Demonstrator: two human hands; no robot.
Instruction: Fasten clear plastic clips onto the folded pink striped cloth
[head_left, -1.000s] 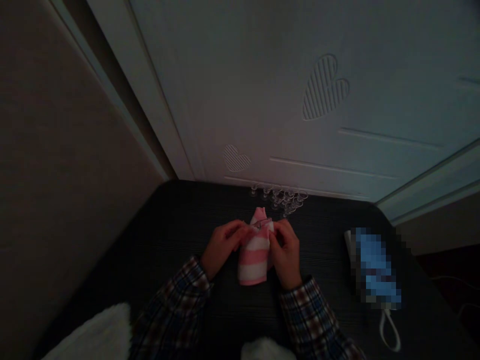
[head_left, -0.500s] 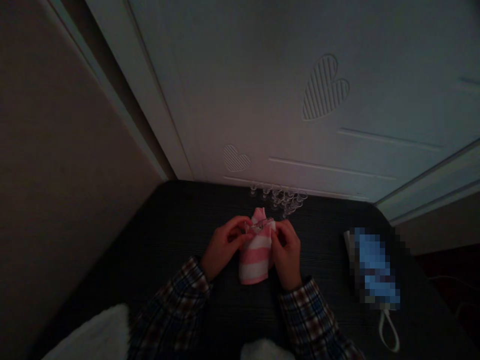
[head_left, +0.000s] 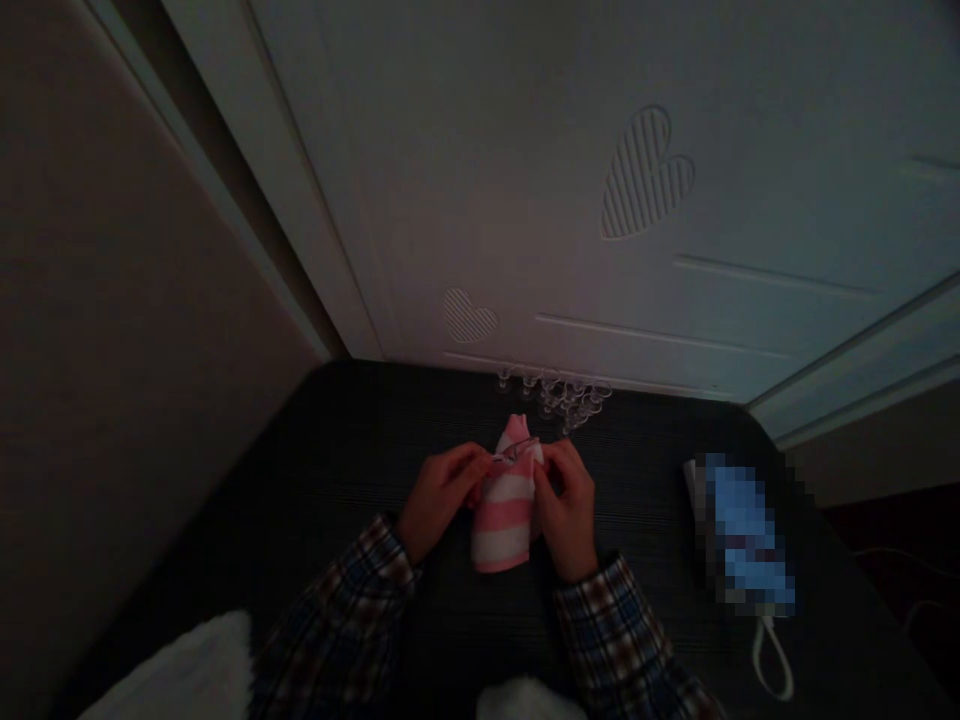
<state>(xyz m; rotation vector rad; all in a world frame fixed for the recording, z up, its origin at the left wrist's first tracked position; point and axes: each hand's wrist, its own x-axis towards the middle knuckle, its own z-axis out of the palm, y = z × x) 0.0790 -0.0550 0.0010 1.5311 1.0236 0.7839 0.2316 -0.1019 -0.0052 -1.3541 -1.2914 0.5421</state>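
A pink-and-white striped cloth (head_left: 501,515) hangs between my two hands, low over the dark tabletop. My right hand (head_left: 567,505) is closed, its fingers pinching the cloth's right upper edge. My left hand (head_left: 442,497) is closed at the left upper edge, thumb and fingers together on a small clear piece (head_left: 510,455) that lies across the cloth's top. Its exact kind is too small and dark to make out. Beyond the cloth, several clear plastic pieces with rings (head_left: 562,395) lie in a cluster against the panel.
A white panel with embossed hearts (head_left: 470,316) rises behind the dark tabletop (head_left: 360,420). To the right lies a blurred blue object (head_left: 750,535) with a white loop strap (head_left: 772,660). White fuzzy material (head_left: 187,675) shows at the lower left.
My left fingers have closed over the clear piece at the cloth's top, and it now sits flatter. The cloth has shifted slightly left. The right hand keeps its pinch.
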